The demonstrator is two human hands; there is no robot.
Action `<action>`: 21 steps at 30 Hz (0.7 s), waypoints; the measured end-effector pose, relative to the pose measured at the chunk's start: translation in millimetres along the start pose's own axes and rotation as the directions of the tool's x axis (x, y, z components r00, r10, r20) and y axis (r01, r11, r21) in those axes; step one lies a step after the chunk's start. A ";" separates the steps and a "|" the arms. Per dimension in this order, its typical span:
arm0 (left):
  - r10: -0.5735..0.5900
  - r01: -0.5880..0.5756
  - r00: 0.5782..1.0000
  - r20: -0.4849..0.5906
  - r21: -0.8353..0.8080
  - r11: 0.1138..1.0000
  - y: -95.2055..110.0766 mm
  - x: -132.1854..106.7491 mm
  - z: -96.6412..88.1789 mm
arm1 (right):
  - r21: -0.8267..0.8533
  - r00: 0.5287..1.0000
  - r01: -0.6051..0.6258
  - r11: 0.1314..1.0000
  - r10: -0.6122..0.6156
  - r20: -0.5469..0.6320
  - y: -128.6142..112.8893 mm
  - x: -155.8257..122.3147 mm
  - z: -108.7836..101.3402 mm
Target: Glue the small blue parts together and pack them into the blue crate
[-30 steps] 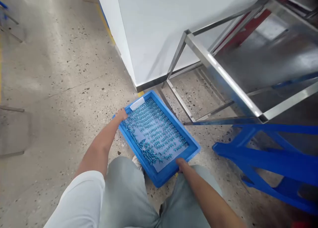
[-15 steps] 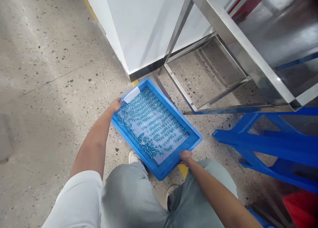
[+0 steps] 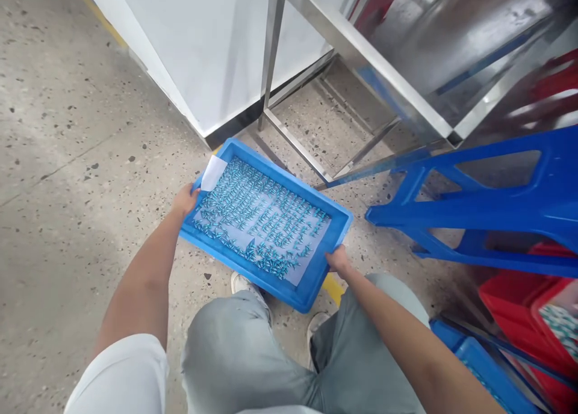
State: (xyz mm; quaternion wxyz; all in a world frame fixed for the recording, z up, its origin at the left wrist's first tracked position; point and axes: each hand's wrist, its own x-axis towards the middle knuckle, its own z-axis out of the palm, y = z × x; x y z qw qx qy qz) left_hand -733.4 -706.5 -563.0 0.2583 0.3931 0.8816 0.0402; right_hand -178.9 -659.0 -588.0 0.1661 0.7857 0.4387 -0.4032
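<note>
A shallow blue plastic tray (image 3: 271,290) is held above the floor, in front of my knees. Many small teal-and-silver pieces (image 3: 239,191) lie in it on a pale sheet, partly in rows; their kind is too small to make out. My left hand (image 3: 185,200) grips the tray's far left end, beside a white paper slip (image 3: 213,173) at the rim. On the near right end, my right hand (image 3: 338,261) is closed around the edge. Fingers under the rim are hidden on both sides.
A steel frame table (image 3: 361,53) stands ahead beside a white panel (image 3: 189,47). To the right is a blue plastic stool (image 3: 487,203). Lower right, a red bin (image 3: 510,299) with small pieces and another blue tray (image 3: 492,360) sit close to my right arm.
My view has swung right, bringing more of the stool, red bin and second blue tray into sight. The held tray has turned slightly, and the paper slip now stands up more from the rim.
</note>
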 end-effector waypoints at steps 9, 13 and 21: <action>-0.139 0.137 0.989 -0.054 -0.035 0.990 5.0 -130.7 -77.6 | -0.052 0.994 0.109 0.993 -0.108 0.006 18.5 -80.9 -93.8; -0.225 0.223 0.972 -0.064 -0.043 0.974 17.6 -208.7 -144.2 | -0.058 0.985 0.174 0.983 -0.173 0.028 28.1 -150.2 -149.1; -0.340 0.338 0.935 -0.103 -0.034 0.940 60.6 -356.4 -274.2 | -0.002 0.951 0.298 0.954 -0.297 0.085 65.9 -278.6 -258.9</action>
